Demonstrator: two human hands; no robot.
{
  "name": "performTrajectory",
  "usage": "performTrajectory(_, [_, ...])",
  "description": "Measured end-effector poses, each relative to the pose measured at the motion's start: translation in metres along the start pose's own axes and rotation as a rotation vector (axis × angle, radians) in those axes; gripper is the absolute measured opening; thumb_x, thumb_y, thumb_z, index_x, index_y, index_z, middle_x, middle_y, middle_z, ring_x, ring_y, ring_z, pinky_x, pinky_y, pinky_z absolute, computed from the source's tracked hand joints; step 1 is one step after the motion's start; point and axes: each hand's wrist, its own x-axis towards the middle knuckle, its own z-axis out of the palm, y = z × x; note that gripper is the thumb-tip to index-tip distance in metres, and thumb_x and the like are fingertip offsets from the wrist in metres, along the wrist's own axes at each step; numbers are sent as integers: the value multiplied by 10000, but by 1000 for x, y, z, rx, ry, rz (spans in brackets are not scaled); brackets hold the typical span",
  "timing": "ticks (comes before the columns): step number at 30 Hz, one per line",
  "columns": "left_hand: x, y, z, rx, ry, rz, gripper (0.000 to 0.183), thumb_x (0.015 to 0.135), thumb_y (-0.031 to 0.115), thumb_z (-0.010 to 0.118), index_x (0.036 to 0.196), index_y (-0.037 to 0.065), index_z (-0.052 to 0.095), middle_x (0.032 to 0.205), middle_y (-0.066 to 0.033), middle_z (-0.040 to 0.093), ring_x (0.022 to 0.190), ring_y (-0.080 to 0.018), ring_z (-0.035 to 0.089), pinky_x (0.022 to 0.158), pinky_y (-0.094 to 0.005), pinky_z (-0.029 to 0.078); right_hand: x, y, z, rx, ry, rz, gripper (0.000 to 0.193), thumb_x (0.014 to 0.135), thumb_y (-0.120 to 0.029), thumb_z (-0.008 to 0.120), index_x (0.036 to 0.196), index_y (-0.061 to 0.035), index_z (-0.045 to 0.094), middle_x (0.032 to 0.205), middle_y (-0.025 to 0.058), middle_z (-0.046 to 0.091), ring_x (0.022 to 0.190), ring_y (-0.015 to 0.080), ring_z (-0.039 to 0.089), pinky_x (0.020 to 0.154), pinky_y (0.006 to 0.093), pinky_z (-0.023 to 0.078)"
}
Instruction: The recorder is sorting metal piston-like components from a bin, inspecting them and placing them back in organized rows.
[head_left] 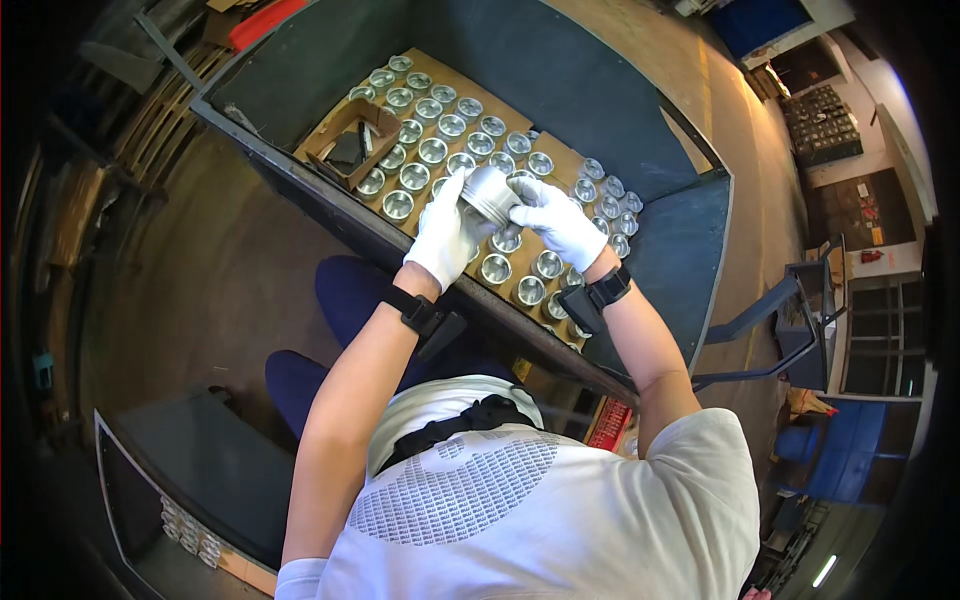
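Note:
Between my two white-gloved hands is a silvery metal piston (489, 194), tilted, with ring grooves round its side. My left hand (445, 232) wraps its left side, and my right hand (562, 221) grips its right side with thumb and fingers. Both hands are above a brown board (565, 160) in a dark metal cart. Rows of similar pistons (432, 151) stand on that board, hollow-looking ends up. Some of them are hidden beneath my hands.
A cardboard box (346, 178) with dark items sits at the board's left end. The cart's metal wall (300, 190) runs between me and the board. Another dark cart (190, 470) stands at lower left, with more metal parts (188, 530) in it.

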Motion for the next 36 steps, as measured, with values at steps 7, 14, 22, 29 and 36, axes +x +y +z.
performTrajectory(7, [-6,-1,7,72,125,110,348,1080,376,502,1300,119,581,1260,-54,620,1173,-212,601,1039,-420,462,2,17,0,60,58,-29,604,849,-60,659,1423,56,509,1367,141,589,1245,215,549,1060,334,432])
performTrajectory(14, [0,-9,0,145,113,152,427,1010,459,575,1368,226,591,1255,-28,632,1097,-190,621,813,-340,465,0,19,0,93,60,-56,599,832,-51,649,1408,49,521,1340,130,600,1240,211,545,1081,337,415])
performTrajectory(22, [-2,-3,4,131,83,81,392,1075,403,501,1336,115,556,1279,-72,620,1166,-213,607,1026,-423,473,-6,-16,17,148,93,10,462,894,-105,657,1327,38,582,1143,72,661,915,122,640,801,285,541])
performTrajectory(29, [-4,0,10,199,13,30,438,1048,451,528,1306,100,578,1214,-76,651,1105,-225,642,968,-434,515,-11,-45,24,-114,175,151,427,952,-219,682,1295,28,626,1055,69,687,822,95,658,730,263,536])
performTrajectory(36, [-4,9,19,23,-92,-82,548,1045,542,451,1369,103,500,1291,-136,614,1152,-305,621,894,-546,548,-18,-46,1,-670,181,-70,299,939,-244,701,1146,-29,719,1053,84,707,976,214,668,889,336,521])
